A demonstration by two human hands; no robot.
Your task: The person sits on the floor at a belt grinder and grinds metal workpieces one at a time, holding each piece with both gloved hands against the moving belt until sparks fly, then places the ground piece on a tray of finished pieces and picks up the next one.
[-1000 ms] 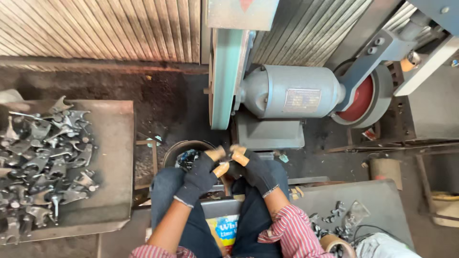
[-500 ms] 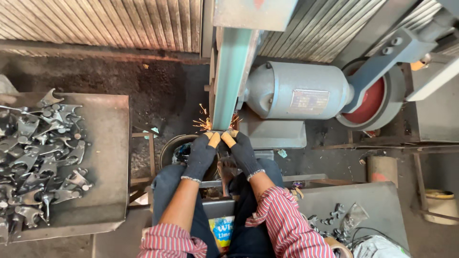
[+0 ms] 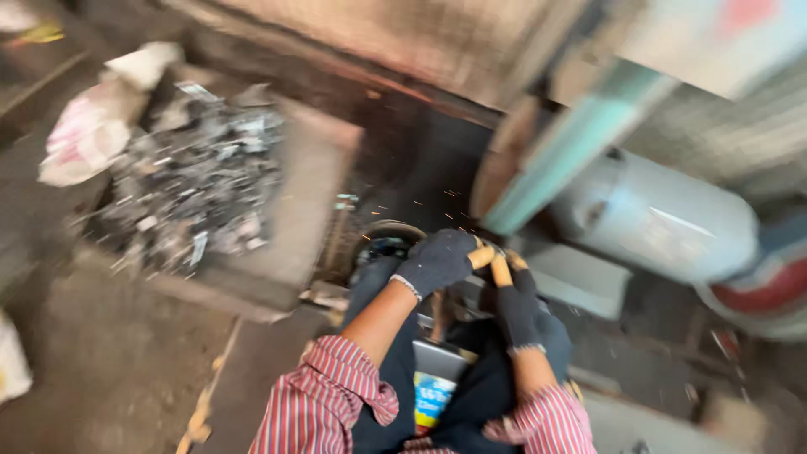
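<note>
At the near edge of the grinding belt (image 3: 546, 160), I had both gloved hands brought together just below the wheel. The left hand (image 3: 437, 262) was closed, fingers curled over something small; the right hand (image 3: 519, 307) was closed beside it, the two touching at the orange fingertips (image 3: 492, 262). The workpiece itself was hidden inside the gloves and lost in motion blur, so I could not tell its shape, only that it sat between the two hands, just short of the belt.

A few sparks (image 3: 445, 202) hung in the dark gap to the left of the belt, above a round tin (image 3: 388, 240) on the floor. I judged from them that the piece was at or very near the abrasive.

For this step I judged the following to matter:

1. Both hands clamped on the piece, so it could not twist out.
2. Fingertips kept below the contact line, clear of the belt.
3. Light, even pressure, with the piece presented square to the belt.
4. Forearms braced over the knees for steadiness.

The grey motor (image 3: 664, 223) lay to the right of the belt. A tray (image 3: 307, 202) of grey metal parts (image 3: 193, 189) stood well apart on the left, with a pale bag (image 3: 88, 134) at its far left side.
</note>
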